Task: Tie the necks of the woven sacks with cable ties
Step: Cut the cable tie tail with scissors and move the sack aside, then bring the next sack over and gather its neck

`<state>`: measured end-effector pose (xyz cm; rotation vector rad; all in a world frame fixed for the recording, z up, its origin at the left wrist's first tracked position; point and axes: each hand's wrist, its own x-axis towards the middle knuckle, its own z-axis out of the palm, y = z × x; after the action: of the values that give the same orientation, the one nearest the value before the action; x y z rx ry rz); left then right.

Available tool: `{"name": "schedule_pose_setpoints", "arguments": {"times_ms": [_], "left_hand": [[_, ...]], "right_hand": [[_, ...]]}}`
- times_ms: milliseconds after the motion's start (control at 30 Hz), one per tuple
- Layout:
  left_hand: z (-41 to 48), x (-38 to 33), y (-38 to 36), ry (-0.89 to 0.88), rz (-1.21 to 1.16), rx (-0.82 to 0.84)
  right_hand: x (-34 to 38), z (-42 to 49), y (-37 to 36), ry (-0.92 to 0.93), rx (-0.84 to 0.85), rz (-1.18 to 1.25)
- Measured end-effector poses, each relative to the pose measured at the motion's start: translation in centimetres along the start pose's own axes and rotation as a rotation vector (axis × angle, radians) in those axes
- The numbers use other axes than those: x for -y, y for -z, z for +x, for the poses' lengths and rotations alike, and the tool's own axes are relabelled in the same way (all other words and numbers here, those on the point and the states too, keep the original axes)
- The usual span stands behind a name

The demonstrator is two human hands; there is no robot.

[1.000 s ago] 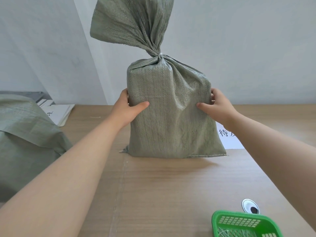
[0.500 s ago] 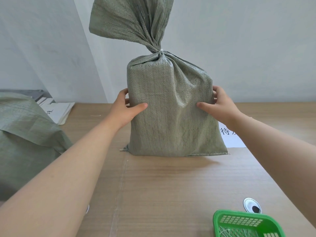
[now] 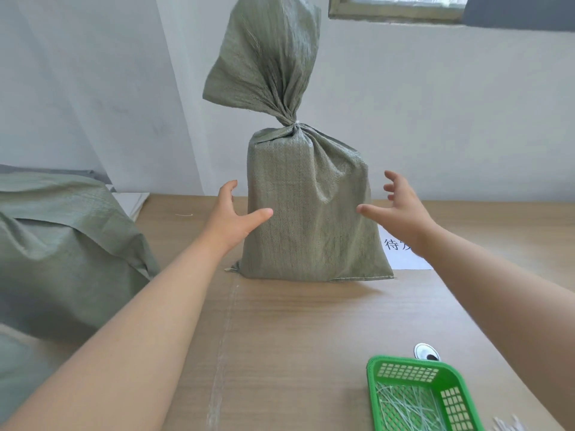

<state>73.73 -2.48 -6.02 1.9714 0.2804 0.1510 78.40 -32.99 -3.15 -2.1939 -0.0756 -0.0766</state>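
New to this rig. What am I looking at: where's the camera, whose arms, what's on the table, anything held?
No machine: a person's bare arms, filmed by one wide-angle camera worn on the head, looking forward and down. On the wooden table stands a green woven sack, its neck cinched by a pale cable tie. The left hand and right hand are open either side of it, holding nothing. A second sack lies at the left, a paper sheet lies partly behind the standing sack, and a green basket of loose ties sits near right.

White walls (image 3: 435, 119) w/ corner at left, window frame (image 3: 395, 14) top right, wood-grain tabletop (image 3: 295, 337), soft daylight.
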Motion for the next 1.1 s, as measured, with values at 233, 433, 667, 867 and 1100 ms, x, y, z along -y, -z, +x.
{"name": "schedule_pose_setpoints", "arguments": {"times_ms": [233, 433, 667, 867, 1100], "left_hand": [[-9.5, -2.0, 1.5, 0.009, -0.059, 0.052], [-18.2, -3.7, 3.3, -0.073, -0.026, 0.031], [-29.4, -7.1, 5.4, -0.13, -0.02, -0.087], [-38.0, -8.0, 7.1, -0.171, -0.027, -0.127], [-44.3, -6.4, 12.4, -0.21, -0.047, -0.202]], "right_hand": [[2.9, -9.7, 0.7, 0.016, 0.036, 0.062], [5.5, -17.8, 1.4, 0.083, 0.08, 0.113], [8.4, -25.6, 3.6, 0.239, 0.141, 0.137], [11.1, -32.3, 5.3, 0.361, 0.194, 0.166], [15.4, -39.1, 3.3, 0.434, 0.243, 0.195]]}}
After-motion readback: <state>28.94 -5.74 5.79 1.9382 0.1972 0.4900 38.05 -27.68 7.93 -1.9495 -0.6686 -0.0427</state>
